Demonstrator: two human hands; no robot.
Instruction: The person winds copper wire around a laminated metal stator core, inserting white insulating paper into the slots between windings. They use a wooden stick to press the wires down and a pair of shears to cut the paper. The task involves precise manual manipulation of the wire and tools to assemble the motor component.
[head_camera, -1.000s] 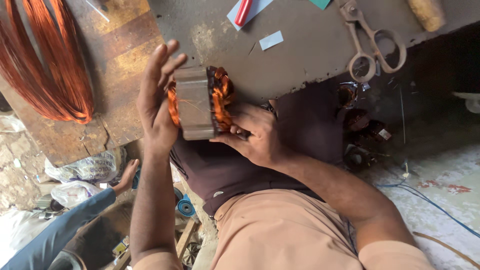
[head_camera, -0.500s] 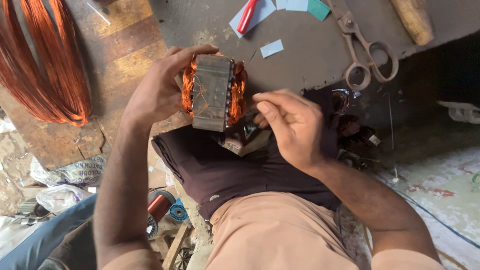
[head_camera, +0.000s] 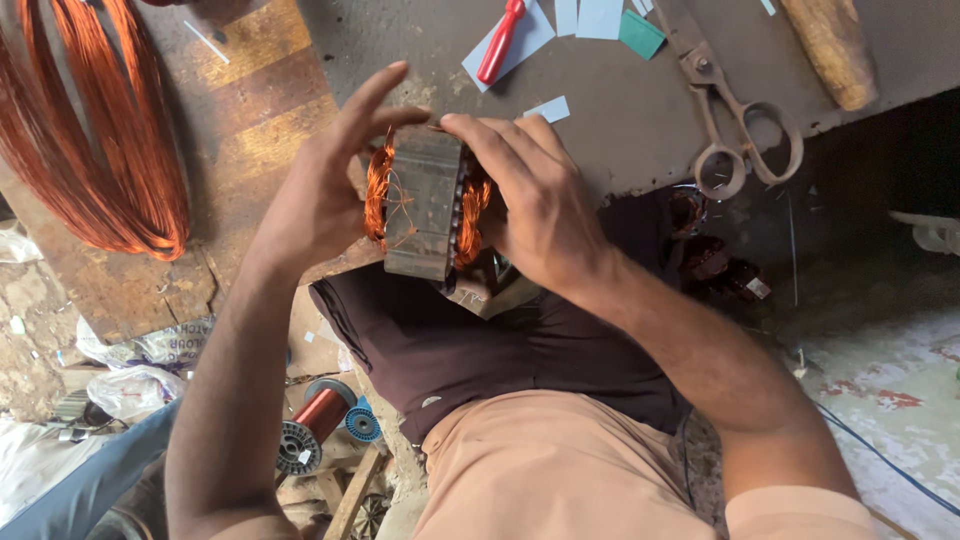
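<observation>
Since half a second ago, the right hand (head_camera: 545, 205) has come in from beside the motor stator (head_camera: 425, 205) and now lies over its right side, fingers curled across the top edge. The left hand (head_camera: 320, 195) has opened up; its palm presses the stator's left coil end while the fingers fan wide and straight above it. Both hands hold the stator between them, raised above the lap and just in front of the near edge of the workbench (head_camera: 640, 120). Its grey laminated core runs lengthwise toward and away from the person, and the copper windings bulge out to the left and right. Below, by the left forearm, a spool of copper wire (head_camera: 318, 418) lies on the floor. Beyond the stator, open benchtop separates it from the red-handled tool (head_camera: 500, 42), the paper slips (head_camera: 548, 108) and the scissors (head_camera: 735, 120) well off to the right. A large hank of copper wire (head_camera: 95, 140) drapes at far left.
</observation>
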